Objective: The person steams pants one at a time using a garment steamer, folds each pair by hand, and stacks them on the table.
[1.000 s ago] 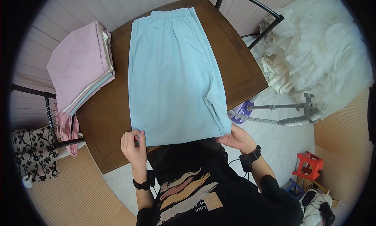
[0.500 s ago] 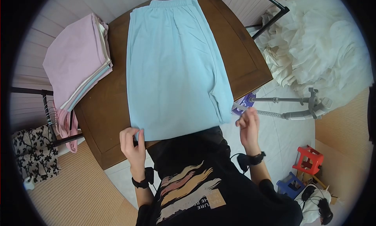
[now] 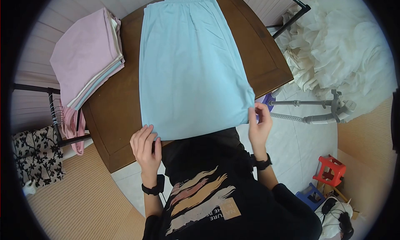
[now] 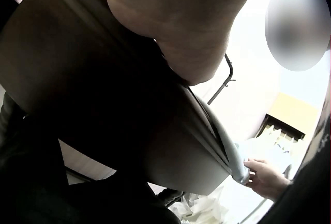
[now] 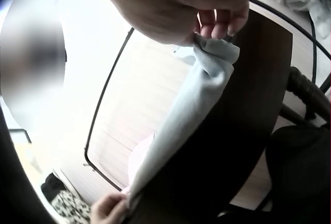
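Light blue trousers (image 3: 191, 69) lie lengthwise on the brown wooden table (image 3: 112, 115), waistband at the far edge, lower end along the near edge. My left hand (image 3: 146, 150) is at the near left corner, fingertips on the fabric. At the near right corner my right hand (image 3: 260, 125) pinches the fabric's edge between thumb and fingers. The right wrist view shows the right hand (image 5: 207, 6) holding bunched blue cloth (image 5: 181, 110) at the table's edge. In the left wrist view, the left fingertips are hidden behind the palm.
A folded stack of pink, white and blue clothes (image 3: 85, 57) sits at the table's left. Black metal rails flank the table. To the right are a white ruffled heap (image 3: 341, 52), a grey steamer (image 3: 333, 111), a red stool (image 3: 329, 170) and a blue stool (image 3: 310, 196).
My right hand let go of the near right corner, lifted off to the right, then came back and took hold of the right edge. The left hand stayed at its corner, its fingers spreading slightly.
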`<move>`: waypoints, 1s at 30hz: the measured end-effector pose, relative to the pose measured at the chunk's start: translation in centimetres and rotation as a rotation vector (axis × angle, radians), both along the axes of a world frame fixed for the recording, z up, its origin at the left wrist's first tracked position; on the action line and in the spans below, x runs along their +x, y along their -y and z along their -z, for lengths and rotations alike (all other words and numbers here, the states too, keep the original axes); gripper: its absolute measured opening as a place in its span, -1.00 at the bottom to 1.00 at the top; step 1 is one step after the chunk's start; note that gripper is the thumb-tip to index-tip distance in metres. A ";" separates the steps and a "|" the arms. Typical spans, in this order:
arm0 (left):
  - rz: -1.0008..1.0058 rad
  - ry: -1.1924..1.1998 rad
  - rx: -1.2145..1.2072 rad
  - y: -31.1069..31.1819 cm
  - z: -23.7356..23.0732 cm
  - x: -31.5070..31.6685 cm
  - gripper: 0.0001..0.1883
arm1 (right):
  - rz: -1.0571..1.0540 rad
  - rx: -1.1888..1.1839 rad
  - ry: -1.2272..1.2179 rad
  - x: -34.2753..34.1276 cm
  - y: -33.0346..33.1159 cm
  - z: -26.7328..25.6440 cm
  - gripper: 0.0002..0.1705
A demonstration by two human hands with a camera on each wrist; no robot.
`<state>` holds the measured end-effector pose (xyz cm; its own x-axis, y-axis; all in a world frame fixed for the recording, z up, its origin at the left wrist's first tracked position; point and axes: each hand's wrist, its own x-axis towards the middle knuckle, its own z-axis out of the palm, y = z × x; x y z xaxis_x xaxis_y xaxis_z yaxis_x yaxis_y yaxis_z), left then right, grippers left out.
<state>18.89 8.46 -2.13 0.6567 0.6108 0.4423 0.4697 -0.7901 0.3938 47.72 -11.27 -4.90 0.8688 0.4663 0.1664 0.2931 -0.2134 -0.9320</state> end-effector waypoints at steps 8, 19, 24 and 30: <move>-0.021 0.000 0.006 0.2 0.0 0.2 -0.85 | -0.158 0.496 -0.777 0.6 -0.3 -2.1 -0.73; -0.044 -0.014 -0.006 0.3 -0.3 0.5 -0.85 | -0.249 0.398 -0.568 0.8 0.7 -1.4 -0.74; -0.043 -0.010 -0.005 0.3 -0.1 0.4 -0.84 | -0.323 0.251 -0.497 2.6 1.9 -1.4 -0.69; -0.016 -0.028 -0.006 0.3 -0.2 0.0 -0.78 | -0.093 0.223 -0.097 1.3 3.0 1.7 -0.68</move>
